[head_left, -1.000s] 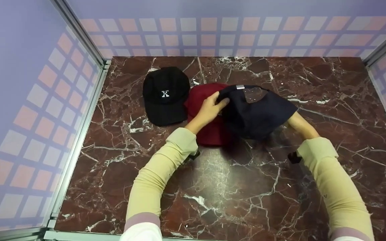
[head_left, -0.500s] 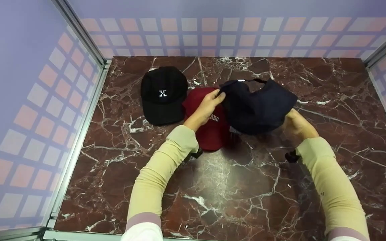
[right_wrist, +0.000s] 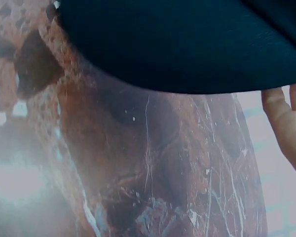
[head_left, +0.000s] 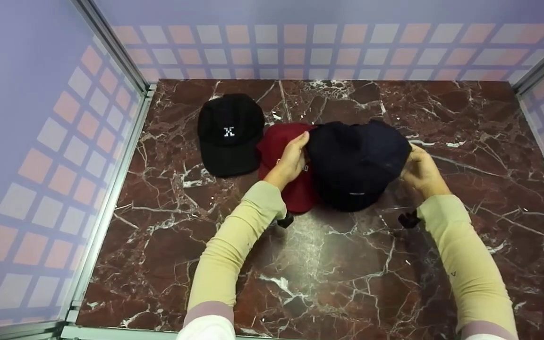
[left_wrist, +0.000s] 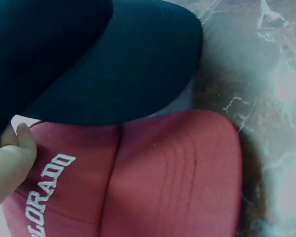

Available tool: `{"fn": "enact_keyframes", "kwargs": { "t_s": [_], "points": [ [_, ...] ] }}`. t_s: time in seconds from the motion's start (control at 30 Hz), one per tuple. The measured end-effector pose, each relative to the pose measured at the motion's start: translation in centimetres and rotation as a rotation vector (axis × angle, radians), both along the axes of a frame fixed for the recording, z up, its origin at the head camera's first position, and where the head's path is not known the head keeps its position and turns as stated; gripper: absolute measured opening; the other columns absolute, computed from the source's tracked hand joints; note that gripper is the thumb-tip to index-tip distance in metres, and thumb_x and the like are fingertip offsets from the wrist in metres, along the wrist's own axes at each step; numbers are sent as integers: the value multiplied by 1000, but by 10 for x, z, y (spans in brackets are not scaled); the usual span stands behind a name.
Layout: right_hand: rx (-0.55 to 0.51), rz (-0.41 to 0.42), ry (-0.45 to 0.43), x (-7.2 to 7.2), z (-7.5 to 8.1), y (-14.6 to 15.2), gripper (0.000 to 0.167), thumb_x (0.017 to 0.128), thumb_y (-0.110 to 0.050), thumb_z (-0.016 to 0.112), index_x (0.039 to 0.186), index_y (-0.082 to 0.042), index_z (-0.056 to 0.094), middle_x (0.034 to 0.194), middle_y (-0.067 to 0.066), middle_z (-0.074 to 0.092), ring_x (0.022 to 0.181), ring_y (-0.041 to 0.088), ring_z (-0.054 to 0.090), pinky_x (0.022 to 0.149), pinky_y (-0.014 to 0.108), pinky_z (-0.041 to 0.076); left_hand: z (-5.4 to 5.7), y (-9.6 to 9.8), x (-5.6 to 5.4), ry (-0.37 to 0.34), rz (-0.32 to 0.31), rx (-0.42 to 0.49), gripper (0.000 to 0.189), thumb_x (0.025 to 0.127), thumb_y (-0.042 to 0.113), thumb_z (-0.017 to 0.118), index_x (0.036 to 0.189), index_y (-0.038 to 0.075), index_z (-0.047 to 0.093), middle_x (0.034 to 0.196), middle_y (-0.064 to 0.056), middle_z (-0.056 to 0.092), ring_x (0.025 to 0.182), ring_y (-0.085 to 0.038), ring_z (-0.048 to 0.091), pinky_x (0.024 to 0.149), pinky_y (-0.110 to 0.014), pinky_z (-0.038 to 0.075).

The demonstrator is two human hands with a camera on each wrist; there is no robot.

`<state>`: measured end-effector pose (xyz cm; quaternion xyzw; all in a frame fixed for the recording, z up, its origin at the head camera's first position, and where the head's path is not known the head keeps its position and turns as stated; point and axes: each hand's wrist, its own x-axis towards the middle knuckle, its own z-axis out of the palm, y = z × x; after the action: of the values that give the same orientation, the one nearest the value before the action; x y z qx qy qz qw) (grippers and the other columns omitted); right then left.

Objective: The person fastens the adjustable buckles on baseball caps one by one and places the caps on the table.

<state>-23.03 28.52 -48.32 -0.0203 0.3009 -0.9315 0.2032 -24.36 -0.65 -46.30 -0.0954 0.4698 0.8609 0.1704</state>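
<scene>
A navy baseball cap [head_left: 359, 156] is held between both hands, its brim toward the person and a small pale mark near the front. My left hand [head_left: 292, 159] grips its left side; in the left wrist view, fingertips [left_wrist: 25, 138] show at its lower edge. On the opposite side my right hand [head_left: 422, 171] grips the edge, some fingers hidden behind the fabric. Under the left hand lies a red cap [left_wrist: 177, 168] with white "COLORADO"-style lettering, partly covered by the navy cap. In the right wrist view, the navy brim [right_wrist: 187, 54] hangs over the table.
A black cap [head_left: 229, 141] with a white pixel-like emblem lies left of the red one, their edges meeting. The dark red marbled table [head_left: 338, 283] is bordered by tiled-pattern panels [head_left: 295, 38] at the back and sides, with a metal frame [head_left: 111, 198] along the left.
The navy cap has tipped over so its strap opening is out of sight and its front and brim face the person. Both hands stay at its sides; the red cap's front shifted slightly left.
</scene>
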Motion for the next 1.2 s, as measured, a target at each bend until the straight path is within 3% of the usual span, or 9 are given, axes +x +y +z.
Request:
{"fn": "enact_keyframes", "kwargs": {
  "t_s": [0.07,0.23,0.3,0.43,0.53,0.77,1.0,1.13,1.2],
  "points": [
    [-37,-23,-17,-1,-1,-1,35,76,17,29,83,3,60,75,12,64,69,23,61,64,35,49,-41,2,-21,15,7,42,43,92,24,42,130,4,39,118,-12,55,106,-20,54,90,-32,43],
    [-13,-66,-88,-2,-1,-3,24,77,11,35,76,1,56,69,10,61,64,22,59,60,32,47,-45,4,-19,43,6,-70,23,92,24,43,108,8,50,90,-1,58,81,-12,55,71,-26,44],
    [56,-71,-113,-3,-2,-2,28,83,5,32,70,-1,56,65,7,59,59,19,57,56,29,45,-8,4,4,33,-4,-180,20,95,19,35,101,5,49,82,-1,53,74,-12,51,66,-25,42],
    [221,-4,-160,-3,-3,1,44,95,-21,27,72,-8,62,68,3,61,63,16,55,60,29,42,-10,3,6,56,-58,-282,28,94,22,38,115,6,47,86,1,50,71,-10,49,62,-23,40],
    [369,72,-173,-1,-2,3,43,94,-39,30,86,-14,64,79,1,64,71,15,57,66,31,42,-12,3,8,63,-111,-352,33,94,24,39,123,9,44,98,-2,52,75,-11,51,63,-24,43],
    [609,145,-184,3,-3,7,39,89,-50,35,110,-19,46,90,-4,64,82,12,60,75,30,44,-15,4,10,107,-232,-463,39,94,25,39,132,15,37,127,-12,46,101,-19,52,80,-32,46],
    [714,84,-197,1,-14,16,36,83,-52,48,102,-23,57,94,-10,63,90,8,57,82,29,44,-17,8,15,107,-311,-500,44,94,27,40,135,14,34,136,-9,39,114,-22,48,88,-36,43],
    [938,-11,-120,3,-11,14,32,81,-52,51,87,-22,60,80,-14,62,78,2,57,72,21,47,-20,11,18,97,-335,-519,46,93,28,40,136,13,32,139,-8,35,115,-24,47,91,-39,41],
    [1064,-41,-39,4,-5,11,33,84,-49,48,93,-19,57,78,-16,59,75,0,55,68,18,46,-21,13,20,85,-345,-522,47,93,28,40,137,13,30,140,-9,34,114,-26,47,92,-40,40]
  ]
}}
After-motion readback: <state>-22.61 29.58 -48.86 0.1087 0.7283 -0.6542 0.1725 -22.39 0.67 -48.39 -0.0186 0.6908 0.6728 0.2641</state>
